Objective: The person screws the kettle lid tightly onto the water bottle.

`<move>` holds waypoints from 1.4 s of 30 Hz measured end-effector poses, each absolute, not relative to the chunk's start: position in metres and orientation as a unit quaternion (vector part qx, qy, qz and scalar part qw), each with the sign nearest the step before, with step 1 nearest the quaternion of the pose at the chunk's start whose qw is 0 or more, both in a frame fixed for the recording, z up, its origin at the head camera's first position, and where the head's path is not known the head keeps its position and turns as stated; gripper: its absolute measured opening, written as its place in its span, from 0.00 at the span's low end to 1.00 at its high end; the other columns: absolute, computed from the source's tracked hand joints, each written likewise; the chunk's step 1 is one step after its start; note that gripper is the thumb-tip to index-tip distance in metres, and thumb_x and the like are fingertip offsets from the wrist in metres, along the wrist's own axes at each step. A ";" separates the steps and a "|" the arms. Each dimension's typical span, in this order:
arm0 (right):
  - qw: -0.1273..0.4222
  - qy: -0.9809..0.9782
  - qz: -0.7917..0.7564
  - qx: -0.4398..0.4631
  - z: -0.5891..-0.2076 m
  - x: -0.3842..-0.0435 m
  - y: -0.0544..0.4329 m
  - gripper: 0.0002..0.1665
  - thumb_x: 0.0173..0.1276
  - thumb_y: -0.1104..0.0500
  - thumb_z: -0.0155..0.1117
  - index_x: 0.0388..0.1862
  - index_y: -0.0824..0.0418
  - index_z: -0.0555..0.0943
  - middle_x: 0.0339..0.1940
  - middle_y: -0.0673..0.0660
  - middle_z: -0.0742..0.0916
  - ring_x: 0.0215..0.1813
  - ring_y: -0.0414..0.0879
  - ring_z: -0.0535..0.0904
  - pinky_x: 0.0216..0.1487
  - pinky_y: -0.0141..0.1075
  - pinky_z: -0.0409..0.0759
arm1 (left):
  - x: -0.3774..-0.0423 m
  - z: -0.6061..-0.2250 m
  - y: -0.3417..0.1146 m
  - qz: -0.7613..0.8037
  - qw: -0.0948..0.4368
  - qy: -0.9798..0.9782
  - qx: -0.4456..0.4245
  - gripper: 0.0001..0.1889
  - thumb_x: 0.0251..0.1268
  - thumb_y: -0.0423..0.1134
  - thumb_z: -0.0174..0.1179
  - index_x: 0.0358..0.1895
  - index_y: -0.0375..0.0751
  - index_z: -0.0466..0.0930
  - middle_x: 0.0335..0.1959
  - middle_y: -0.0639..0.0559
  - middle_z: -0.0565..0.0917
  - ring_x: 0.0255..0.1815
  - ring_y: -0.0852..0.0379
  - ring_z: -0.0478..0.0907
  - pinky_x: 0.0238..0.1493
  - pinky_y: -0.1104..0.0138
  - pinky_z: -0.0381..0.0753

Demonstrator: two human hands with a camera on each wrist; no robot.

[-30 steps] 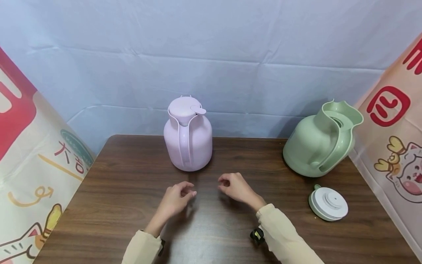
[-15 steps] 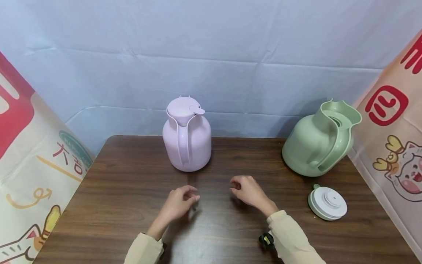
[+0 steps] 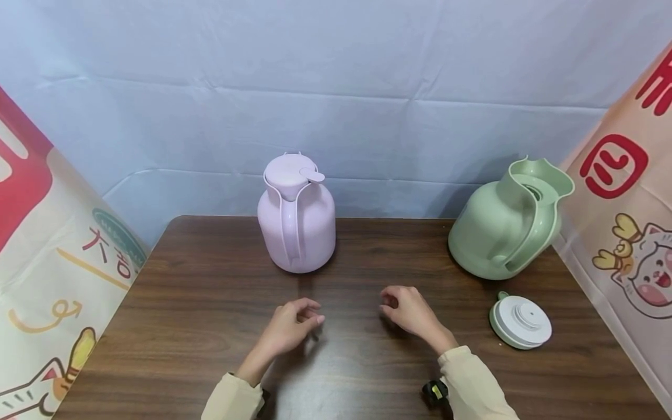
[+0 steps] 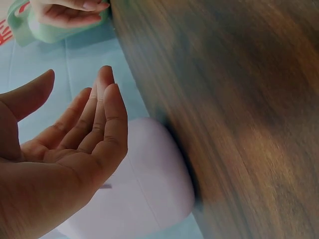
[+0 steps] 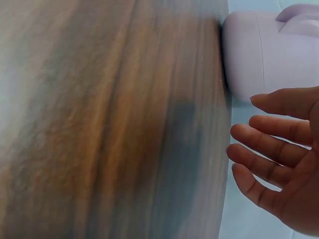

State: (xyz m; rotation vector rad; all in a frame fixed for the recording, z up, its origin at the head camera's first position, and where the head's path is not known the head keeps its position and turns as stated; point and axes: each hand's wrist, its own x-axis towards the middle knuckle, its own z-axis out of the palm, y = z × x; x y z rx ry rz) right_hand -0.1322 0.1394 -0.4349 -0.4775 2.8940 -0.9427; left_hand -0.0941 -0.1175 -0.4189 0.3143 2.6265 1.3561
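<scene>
A lilac thermos jug [image 3: 315, 233] stands upright at the back of the table, its lid [image 3: 289, 170] on and its handle facing me. In front of it my left hand [image 3: 289, 328] hovers over the wood, fingers loosely bent and holding nothing. My right hand [image 3: 412, 312] is farther right, also without anything in it; the right wrist view shows its fingers [image 5: 269, 144] relaxed and spread. A green thermos jug [image 3: 483, 233] at the right has an uncovered mouth. Its round lid [image 3: 525, 321] lies in front of it, white inner side up. Neither hand touches a jug.
The dark wooden table [image 3: 173, 291] ends at a pale blue cloth backdrop [image 3: 367, 128]. Printed cloths hang at the left [image 3: 68, 280] and right [image 3: 625, 245] sides. A small black device [image 3: 434, 394] sits at my right wrist.
My right hand has moved to the right and slightly toward me. My left hand has drifted slightly right and nearer to me. Both jugs and the loose lid stay in place.
</scene>
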 end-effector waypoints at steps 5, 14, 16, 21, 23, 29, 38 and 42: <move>0.024 0.938 -0.309 -0.156 -0.438 -0.130 0.150 0.09 0.56 0.66 0.66 0.37 0.66 0.82 0.26 0.50 0.81 0.27 0.38 0.72 0.28 0.34 0.72 | -0.093 -0.420 -0.116 0.454 0.085 0.880 0.109 0.14 0.58 0.39 0.61 0.44 0.33 0.79 0.31 0.50 0.83 0.31 0.56 0.79 0.35 0.64 0.76; 0.009 0.938 -0.317 -0.138 -0.435 -0.127 0.171 0.08 0.55 0.67 0.65 0.36 0.67 0.81 0.26 0.51 0.82 0.27 0.40 0.74 0.28 0.35 0.73 | -0.090 -0.421 -0.114 0.450 0.089 0.882 0.111 0.15 0.58 0.40 0.61 0.44 0.33 0.79 0.31 0.49 0.83 0.32 0.55 0.79 0.36 0.63 0.76; 0.010 0.938 -0.319 -0.134 -0.434 -0.127 0.175 0.09 0.56 0.67 0.65 0.37 0.67 0.81 0.26 0.51 0.81 0.27 0.40 0.74 0.28 0.35 0.72 | -0.089 -0.422 -0.113 0.449 0.092 0.882 0.112 0.15 0.58 0.40 0.61 0.44 0.34 0.78 0.31 0.50 0.83 0.32 0.56 0.80 0.36 0.63 0.76; 0.009 0.943 -0.310 -0.122 -0.434 -0.128 0.185 0.08 0.56 0.66 0.64 0.36 0.67 0.81 0.25 0.51 0.81 0.26 0.41 0.73 0.28 0.35 0.72 | -0.088 -0.423 -0.110 0.451 0.095 0.880 0.117 0.15 0.58 0.40 0.60 0.45 0.33 0.78 0.31 0.50 0.83 0.32 0.56 0.80 0.37 0.64 0.75; 0.004 0.945 -0.305 -0.120 -0.433 -0.129 0.190 0.08 0.56 0.66 0.65 0.35 0.67 0.81 0.25 0.52 0.82 0.27 0.42 0.74 0.29 0.36 0.72 | -0.088 -0.423 -0.109 0.451 0.095 0.880 0.119 0.15 0.58 0.40 0.60 0.45 0.33 0.78 0.30 0.51 0.83 0.31 0.57 0.80 0.37 0.64 0.75; -0.009 0.946 -0.306 -0.106 -0.426 -0.130 0.207 0.08 0.55 0.66 0.65 0.35 0.68 0.81 0.27 0.55 0.84 0.30 0.47 0.78 0.31 0.40 0.75 | -0.086 -0.425 -0.107 0.447 0.096 0.881 0.125 0.14 0.58 0.39 0.61 0.44 0.33 0.78 0.29 0.51 0.84 0.30 0.58 0.80 0.37 0.64 0.75; -0.031 0.950 -0.299 -0.083 -0.417 -0.131 0.234 0.09 0.55 0.67 0.64 0.35 0.69 0.81 0.27 0.58 0.85 0.32 0.53 0.80 0.33 0.44 0.76 | -0.085 -0.425 -0.102 0.453 0.101 0.875 0.135 0.15 0.58 0.39 0.61 0.44 0.32 0.78 0.30 0.51 0.83 0.31 0.58 0.80 0.36 0.66 0.75; -0.018 0.954 -0.292 -0.068 -0.410 -0.130 0.243 0.10 0.56 0.66 0.64 0.37 0.70 0.80 0.28 0.59 0.85 0.33 0.54 0.80 0.34 0.46 0.76 | -0.085 -0.423 -0.098 0.459 0.107 0.871 0.141 0.15 0.58 0.39 0.61 0.45 0.32 0.78 0.29 0.51 0.83 0.30 0.58 0.80 0.35 0.67 0.75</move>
